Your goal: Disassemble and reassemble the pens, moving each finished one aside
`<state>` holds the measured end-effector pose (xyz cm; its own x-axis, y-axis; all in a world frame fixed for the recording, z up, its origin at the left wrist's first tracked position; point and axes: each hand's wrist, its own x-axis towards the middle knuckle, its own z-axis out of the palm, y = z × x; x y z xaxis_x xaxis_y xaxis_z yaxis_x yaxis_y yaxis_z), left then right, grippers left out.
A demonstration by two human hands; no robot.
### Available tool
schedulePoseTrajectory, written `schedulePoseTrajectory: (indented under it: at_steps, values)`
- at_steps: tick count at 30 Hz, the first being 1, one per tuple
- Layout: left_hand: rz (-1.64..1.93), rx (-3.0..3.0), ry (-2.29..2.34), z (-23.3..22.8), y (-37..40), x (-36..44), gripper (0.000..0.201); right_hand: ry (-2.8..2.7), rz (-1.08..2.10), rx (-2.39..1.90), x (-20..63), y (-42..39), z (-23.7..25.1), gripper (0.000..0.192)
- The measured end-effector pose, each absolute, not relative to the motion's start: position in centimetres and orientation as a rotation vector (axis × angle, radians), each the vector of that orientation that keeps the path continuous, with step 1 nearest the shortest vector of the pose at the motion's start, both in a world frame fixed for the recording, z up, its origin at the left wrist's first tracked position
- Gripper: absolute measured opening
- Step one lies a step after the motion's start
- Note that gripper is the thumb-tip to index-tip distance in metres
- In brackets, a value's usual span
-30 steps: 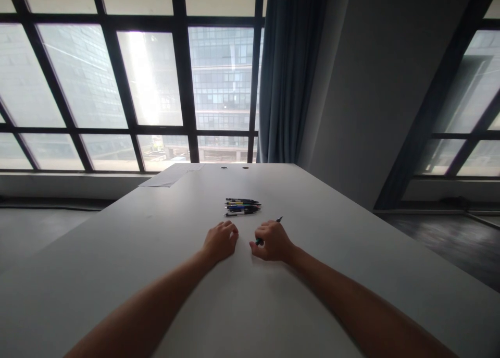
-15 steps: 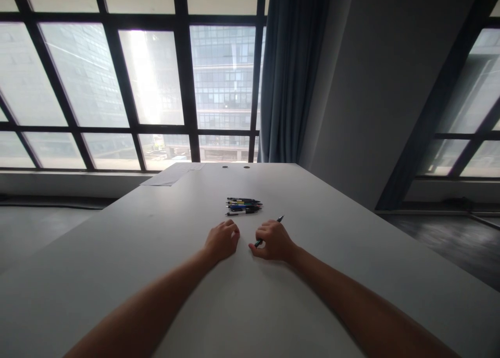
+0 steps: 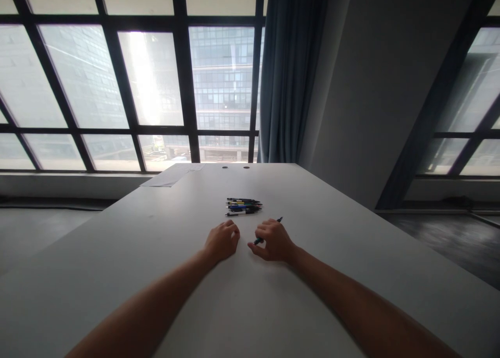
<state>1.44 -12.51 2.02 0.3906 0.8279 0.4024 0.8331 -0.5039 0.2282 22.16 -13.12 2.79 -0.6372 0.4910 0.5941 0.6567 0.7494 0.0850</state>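
Observation:
My right hand (image 3: pixel 274 240) is closed round a dark pen (image 3: pixel 258 241), which lies slantwise through its fingers. One end of this pen pokes out beyond the knuckles and the other shows near the thumb. To its left, my left hand (image 3: pixel 223 240) rests on the white table (image 3: pixel 222 306) with its fingers curled in, and nothing shows in them. Just beyond both hands lies a bunch of several pens (image 3: pixel 242 207), side by side and pointing right, dark ones with some blue, yellow and white parts. Neither hand touches that bunch.
Sheets of paper (image 3: pixel 167 176) lie at the table's far left corner. Two round dark cable holes (image 3: pixel 246 167) are near the far edge. Behind stand a large window and a blue curtain (image 3: pixel 283 87), with a grey pillar to the right.
The pen in my right hand has slid or turned a little within the fingers, and the thumb has shifted slightly. My left hand and the bunch of pens have stayed put.

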Motion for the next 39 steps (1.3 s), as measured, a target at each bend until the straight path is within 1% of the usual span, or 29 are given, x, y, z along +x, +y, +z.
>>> schedulePoseTrajectory:
  at_steps: [4,9,12,15,17,19,21,26,30,39]
  values:
    - [-0.739,-2.621,-1.57,2.1,-12.6,1.4,0.023,-2.338,-0.443,-0.817,22.2,-13.0,2.8,0.035]
    - [-0.725,-2.635,-1.58,2.2,-12.6,1.4,0.023,-2.164,-0.471,-0.837,23.2,-13.1,4.7,0.046]
    - [-0.721,-2.652,-1.566,2.1,-12.6,1.3,0.025,-2.01,-0.375,-0.956,24.2,-13.2,6.5,0.045]
    - [-0.717,-2.659,-1.583,2.0,-12.5,1.3,0.025,-1.932,-0.139,-1.106,24.8,-12.9,7.2,0.05]
    - [-0.709,-2.652,-1.599,2.1,-12.6,1.4,0.024,-1.935,0.007,-1.135,24.8,-12.5,6.9,0.045]
    - [-0.701,-2.647,-1.602,2.3,-12.7,1.4,0.024,-1.942,0.073,-1.149,24.5,-12.1,6.1,0.038]
    - [-0.701,-2.651,-1.59,2.4,-12.8,1.4,0.024,-1.937,0.125,-1.18,24.0,-11.9,5.1,0.034]
    - [-0.722,-2.657,-1.565,2.3,-12.8,1.3,0.024,-1.979,0.454,-1.203,23.0,-12.0,3.2,0.028]
    - [-0.722,-2.659,-1.551,2.0,-12.7,1.2,0.025,-1.929,0.47,-1.324,22.8,-11.9,2.4,0.018]
    - [-0.73,-2.668,-1.569,2.1,-12.7,1.2,0.023,-1.945,0.481,-1.388,23.2,-11.2,2.1,0.007]
